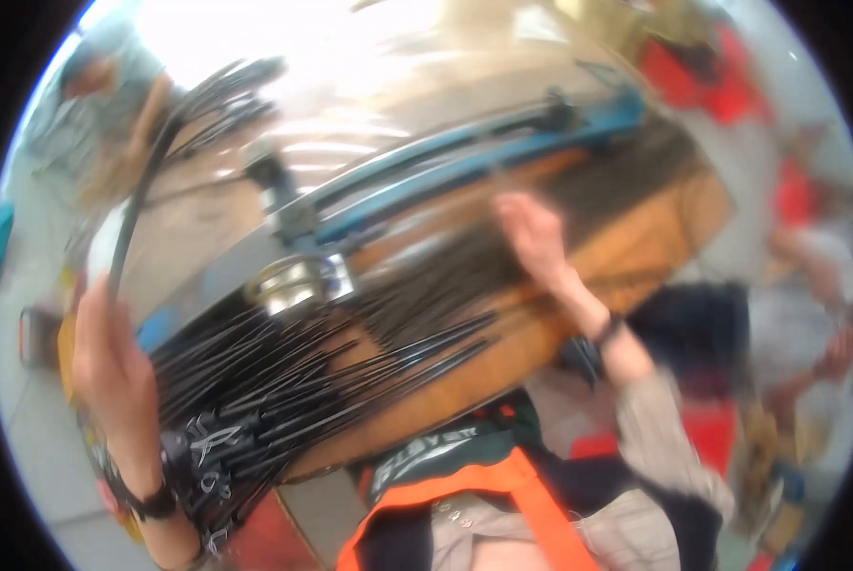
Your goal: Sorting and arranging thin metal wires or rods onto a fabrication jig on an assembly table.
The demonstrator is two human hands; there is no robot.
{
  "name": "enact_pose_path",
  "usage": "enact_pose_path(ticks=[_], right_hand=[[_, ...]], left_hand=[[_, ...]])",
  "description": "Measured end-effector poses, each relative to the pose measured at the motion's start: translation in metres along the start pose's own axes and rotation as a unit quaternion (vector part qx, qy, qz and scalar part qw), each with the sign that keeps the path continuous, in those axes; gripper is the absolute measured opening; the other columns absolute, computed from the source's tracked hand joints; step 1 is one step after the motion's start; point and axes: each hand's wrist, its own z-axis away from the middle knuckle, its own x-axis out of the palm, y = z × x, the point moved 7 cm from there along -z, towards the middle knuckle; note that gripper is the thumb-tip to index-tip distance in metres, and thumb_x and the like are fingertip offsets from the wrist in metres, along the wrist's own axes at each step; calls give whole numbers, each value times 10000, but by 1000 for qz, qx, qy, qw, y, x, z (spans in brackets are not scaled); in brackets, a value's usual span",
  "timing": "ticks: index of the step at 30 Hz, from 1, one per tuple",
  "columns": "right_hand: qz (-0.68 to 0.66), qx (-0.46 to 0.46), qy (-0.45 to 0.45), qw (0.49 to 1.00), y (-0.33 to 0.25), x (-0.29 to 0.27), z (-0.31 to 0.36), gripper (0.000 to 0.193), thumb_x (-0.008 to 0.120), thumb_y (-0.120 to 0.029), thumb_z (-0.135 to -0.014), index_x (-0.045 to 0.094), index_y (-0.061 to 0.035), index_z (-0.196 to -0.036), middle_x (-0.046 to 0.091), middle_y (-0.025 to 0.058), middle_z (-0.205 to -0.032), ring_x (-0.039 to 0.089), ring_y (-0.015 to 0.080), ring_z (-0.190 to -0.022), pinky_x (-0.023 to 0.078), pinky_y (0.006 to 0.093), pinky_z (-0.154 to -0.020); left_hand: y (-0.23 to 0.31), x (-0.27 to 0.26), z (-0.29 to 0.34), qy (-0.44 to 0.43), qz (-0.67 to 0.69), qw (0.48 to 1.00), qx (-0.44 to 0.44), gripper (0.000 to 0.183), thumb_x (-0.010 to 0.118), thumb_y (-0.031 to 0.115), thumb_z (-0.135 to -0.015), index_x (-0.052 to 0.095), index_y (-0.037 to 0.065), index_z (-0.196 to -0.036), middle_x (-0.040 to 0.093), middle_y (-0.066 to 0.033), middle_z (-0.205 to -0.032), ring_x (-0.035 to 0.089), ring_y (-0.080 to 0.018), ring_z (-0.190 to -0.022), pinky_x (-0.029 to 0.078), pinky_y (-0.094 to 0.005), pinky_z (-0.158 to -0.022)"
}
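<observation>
At the left edge of the table, my left hand [117, 366] is closed around the lower end of a long, thin black rod [143, 190]. The rod rises past the table toward a bunch of dark strands [231, 105] at the far left. Above the table's right half, my right hand [533, 233] is blurred, its fingers drawn together near a long blue metal rail fixture [398, 209]. Whether anything thin is pinched there is too smeared to make out. Between my hands lie many loose black rods [350, 366], fanned across the wooden table [626, 252].
A metal clamp-like part [298, 285] sits at the rail's near left end. Black plastic-wrapped bundles [212, 452] lie at the near left. One person [98, 124] is at the far left; another person [798, 314] sits at the right. Red stools [707, 76] stand beyond the far right corner.
</observation>
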Motion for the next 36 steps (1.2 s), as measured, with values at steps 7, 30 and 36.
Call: enact_pose_path(ticks=[7, 30, 36], right_hand=[[-269, -19, -255, 929, -129, 178, -107, 201, 611, -232, -965, 701, -64, -1027, 722, 91, -902, 692, 205, -836, 533, 313, -731], [61, -373, -135, 916, -166, 209, -114, 68, 684, -147, -830, 650, -182, -782, 601, -24, -692, 595, 179, -804, 302, 422, -992], [219, -252, -80, 939, -13, 72, -120, 66, 656, -73, -787, 654, -135, -808, 628, 42, -767, 591, 257, -885, 376, 431, -922]], left_hand=[[-34, -4, 20, -64, 94, 989, -95, 345, 534, -40, -932, 598, 17, -1266, 648, -221, -1027, 645, -334, -932, 492, -374, -826], [-99, 37, 86, -86, 146, 966, -196, 281, 617, 40, -920, 649, 50, -1199, 631, -176, -831, 614, -296, -732, 490, -345, -690], [-104, 74, 88, -127, 115, 975, -142, 213, 640, 111, -898, 682, 99, -1106, 637, -162, -805, 631, -342, -709, 489, -415, -613]])
